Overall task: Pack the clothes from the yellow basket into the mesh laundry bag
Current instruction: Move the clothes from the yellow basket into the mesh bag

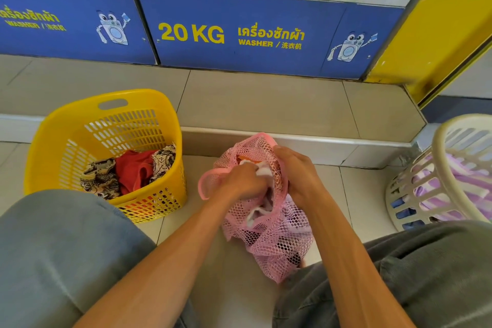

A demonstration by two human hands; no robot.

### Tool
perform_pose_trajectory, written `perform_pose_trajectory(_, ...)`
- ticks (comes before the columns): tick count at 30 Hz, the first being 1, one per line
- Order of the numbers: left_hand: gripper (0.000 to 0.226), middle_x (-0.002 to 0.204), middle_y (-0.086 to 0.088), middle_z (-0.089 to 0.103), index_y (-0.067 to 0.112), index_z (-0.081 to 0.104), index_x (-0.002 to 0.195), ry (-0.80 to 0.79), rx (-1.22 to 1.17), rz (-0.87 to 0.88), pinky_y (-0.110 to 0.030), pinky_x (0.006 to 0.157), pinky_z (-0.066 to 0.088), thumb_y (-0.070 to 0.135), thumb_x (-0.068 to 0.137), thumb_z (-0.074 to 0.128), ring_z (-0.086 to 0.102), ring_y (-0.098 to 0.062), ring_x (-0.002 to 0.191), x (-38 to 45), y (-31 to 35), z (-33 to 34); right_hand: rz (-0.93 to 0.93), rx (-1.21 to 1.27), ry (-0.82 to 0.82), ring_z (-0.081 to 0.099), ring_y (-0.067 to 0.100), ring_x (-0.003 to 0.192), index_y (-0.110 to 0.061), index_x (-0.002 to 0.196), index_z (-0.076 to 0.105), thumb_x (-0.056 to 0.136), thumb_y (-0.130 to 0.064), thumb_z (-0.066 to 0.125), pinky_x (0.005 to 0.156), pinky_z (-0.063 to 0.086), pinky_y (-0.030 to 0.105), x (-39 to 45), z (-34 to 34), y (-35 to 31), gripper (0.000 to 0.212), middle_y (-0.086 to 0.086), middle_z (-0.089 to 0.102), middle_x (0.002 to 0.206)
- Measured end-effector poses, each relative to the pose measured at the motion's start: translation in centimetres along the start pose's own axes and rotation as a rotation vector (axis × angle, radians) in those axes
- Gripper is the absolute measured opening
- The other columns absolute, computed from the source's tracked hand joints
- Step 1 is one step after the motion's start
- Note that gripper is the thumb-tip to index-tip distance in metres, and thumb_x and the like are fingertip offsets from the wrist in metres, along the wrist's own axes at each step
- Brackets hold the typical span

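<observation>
The pink mesh laundry bag [274, 237] stands on the tiled floor between my knees, its mouth facing up. My right hand [295, 170] grips the right side of the bag's rim and holds it apart. My left hand [243, 181] is closed on a white garment [262, 172] at the bag's mouth, partly inside. Something orange shows deeper in the bag. To the left sits the yellow basket [106, 130], holding a red garment [135, 170] and black-and-cream patterned clothes [99, 178].
A cream slatted basket [442, 168] with purple striped laundry stands at the right edge. A raised tiled step [266, 104] runs behind the bag, below the blue washer panels [239, 34]. My grey-clad knees fill the lower corners.
</observation>
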State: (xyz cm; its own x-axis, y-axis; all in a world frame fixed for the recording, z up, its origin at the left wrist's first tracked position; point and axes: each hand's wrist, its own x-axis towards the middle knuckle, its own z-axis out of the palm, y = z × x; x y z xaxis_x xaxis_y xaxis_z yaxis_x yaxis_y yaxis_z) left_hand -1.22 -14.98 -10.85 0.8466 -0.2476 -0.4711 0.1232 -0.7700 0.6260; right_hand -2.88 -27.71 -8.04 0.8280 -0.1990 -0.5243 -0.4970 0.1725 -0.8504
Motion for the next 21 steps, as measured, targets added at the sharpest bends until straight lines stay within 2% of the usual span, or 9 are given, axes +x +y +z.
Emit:
perform_pose_trajectory(3,0.017,0.068,0.001,0.062,0.019,0.058,0.075,-0.010,-0.209,0.061,-0.028,0.061,0.050,0.018,0.091,0.052,0.059,-0.014,0.065,0.3,1.0,1.1,-0.011,-0.007,0.025,0.078,0.031,0.102,-0.014,0.111,0.079,0.101,-0.021,0.061,0.099,0.060,0.052,0.2,-0.3,0.1,0.021,0.013,0.082,0.104)
perform_pose_trajectory(5,0.024,0.065,0.001,0.061,0.021,0.058,0.071,-0.115,-0.285,0.054,-0.028,0.061,0.051,0.011,0.092,0.052,0.059,-0.015,0.063,0.3,0.6,2.2,-0.013,0.021,0.033,0.077,0.030,0.103,-0.013,0.112,0.077,0.102,-0.020,0.061,0.098,0.060,0.050,0.3,-0.5,0.0,0.021,0.014,0.081,0.107)
perform_pose_trajectory(7,0.020,0.080,-0.001,0.063,0.025,0.062,0.082,-0.259,-0.172,0.047,-0.033,0.069,0.054,0.014,0.096,0.052,0.059,-0.016,0.073,0.5,-0.6,3.6,-0.025,0.039,0.034,0.077,0.029,0.101,-0.012,0.113,0.077,0.102,-0.021,0.061,0.098,0.060,0.051,0.3,-0.6,-0.2,0.021,0.013,0.081,0.105)
perform_pose_trajectory(9,0.017,0.106,-0.003,0.064,0.022,0.064,0.107,-0.407,0.059,0.046,-0.039,0.083,0.053,0.020,0.099,0.049,0.059,-0.018,0.090,0.3,-1.7,4.4,-0.048,0.034,0.034,0.077,0.027,0.095,-0.013,0.106,0.079,0.102,-0.022,0.061,0.097,0.060,0.051,0.4,-0.6,-0.3,0.020,0.011,0.082,0.099)
perform_pose_trajectory(11,0.042,0.146,-0.004,0.049,0.023,0.050,0.141,-0.513,0.284,0.000,-0.040,0.106,0.043,0.021,0.100,0.045,0.049,-0.025,0.127,-0.1,-2.2,4.4,-0.052,0.018,0.037,0.078,0.029,0.097,-0.017,0.100,0.080,0.101,-0.024,0.062,0.096,0.061,0.051,0.5,-0.6,0.0,0.019,0.009,0.083,0.097)
perform_pose_trajectory(13,0.061,0.162,-0.001,0.026,0.026,0.031,0.155,-0.604,0.386,-0.078,-0.042,0.116,0.035,0.010,0.097,0.043,0.031,-0.028,0.145,-0.4,-2.4,3.9,-0.039,0.004,0.023,0.078,0.030,0.100,-0.019,0.100,0.080,0.101,-0.025,0.063,0.096,0.060,0.051,0.5,-0.3,0.3,0.018,0.008,0.083,0.098)
perform_pose_trajectory(15,0.063,0.160,-0.006,0.031,0.022,0.030,0.155,-0.678,0.443,-0.151,-0.041,0.106,0.045,0.005,0.096,0.044,0.042,-0.028,0.135,-0.9,-2.5,3.3,-0.025,-0.012,-0.001,0.078,0.029,0.097,-0.020,0.102,0.078,0.101,-0.026,0.062,0.091,0.062,0.046,0.3,0.2,0.5,0.018,0.008,0.083,0.098)
perform_pose_trajectory(17,0.052,0.149,-0.013,0.047,0.013,0.043,0.148,-0.696,0.542,-0.201,-0.041,0.100,0.048,0.009,0.096,0.052,0.052,-0.024,0.115,-1.1,-3.6,3.5,-0.011,-0.058,-0.024,0.078,0.028,0.093,-0.023,0.101,0.077,0.102,-0.027,0.060,0.082,0.061,0.041,-0.1,0.7,0.6,0.017,0.008,0.082,0.098)
perform_pose_trajectory(21,0.072,0.151,-0.007,0.040,0.021,0.033,0.151,-0.747,0.548,-0.340,-0.038,0.100,0.044,0.006,0.085,0.058,0.044,-0.030,0.130,-2.1,-5.9,3.9,-0.005,-0.177,-0.065,0.077,0.037,0.098,-0.029,0.089,0.081,0.099,-0.034,0.063,0.092,0.062,0.055,-0.9,1.9,1.4,0.021,0.012,0.082,0.096)
